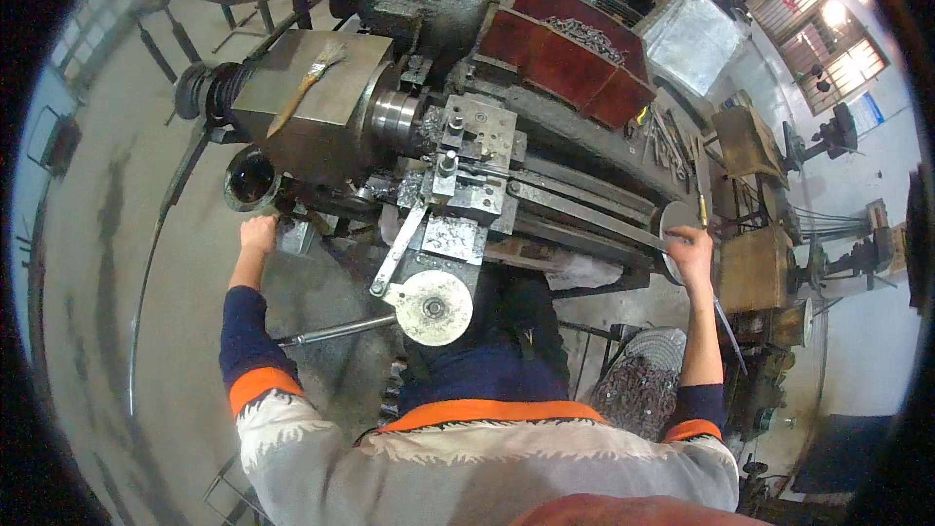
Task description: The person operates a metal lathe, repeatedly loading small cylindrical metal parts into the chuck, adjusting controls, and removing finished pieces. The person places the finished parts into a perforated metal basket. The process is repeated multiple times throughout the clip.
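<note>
My left hand [258, 234] is closed in a fist beside the lathe's headstock [317, 88], below a dark round opening [251, 178]; what it grips is hidden. My right hand [690, 251] is closed around the end of a long flat metal bar [584, 213], against a grey round disc [670, 224]. That bar runs from the tool post [477, 136], where metal chips lie. A shiny chuck [397, 117] sits left of the tool post. In front is a pale round handwheel [434, 308], with a lever [397, 251] beside it.
A wooden-handled brush [310, 83] lies on the headstock. Behind the lathe are a motor [424, 10] and a red bin [565, 63] holding small metal parts. Hand tools [670, 146] lie at the right. A basket of dark parts [638, 390] stands near my right forearm.
</note>
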Tool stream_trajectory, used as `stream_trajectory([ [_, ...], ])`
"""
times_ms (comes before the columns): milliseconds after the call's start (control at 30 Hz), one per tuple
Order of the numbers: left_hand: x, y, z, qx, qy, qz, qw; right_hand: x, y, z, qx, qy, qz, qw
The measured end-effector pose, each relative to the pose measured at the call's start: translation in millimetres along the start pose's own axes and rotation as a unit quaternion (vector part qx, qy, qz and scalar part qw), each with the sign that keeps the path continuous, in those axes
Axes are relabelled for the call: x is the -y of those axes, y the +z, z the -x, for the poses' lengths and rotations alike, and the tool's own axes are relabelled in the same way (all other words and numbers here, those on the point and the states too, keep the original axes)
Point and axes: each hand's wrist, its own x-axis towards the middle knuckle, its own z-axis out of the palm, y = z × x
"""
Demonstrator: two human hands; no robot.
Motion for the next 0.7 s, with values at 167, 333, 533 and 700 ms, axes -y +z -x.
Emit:
stream_trajectory([
  [167, 1, -12, 41, -0.094, -0.068, 0.121, 0.986, -105, -15, 32, -0.025, 0.139, 0.041, 0.989],
  [333, 31, -37, 127, -0.046, -0.129, 0.237, 0.962, -262, -26, 86, 0.055, 0.237, 0.229, 0.943],
  [533, 30, -7, 211, -0.082, -0.251, 0.518, 0.814, -321, -20, 110, 0.163, 0.331, 0.331, 0.869],
  [700, 3, -10, 218, -0.176, -0.363, 0.573, 0.713, -286, -4, 123, 0.088, 0.394, 0.313, 0.860],
])
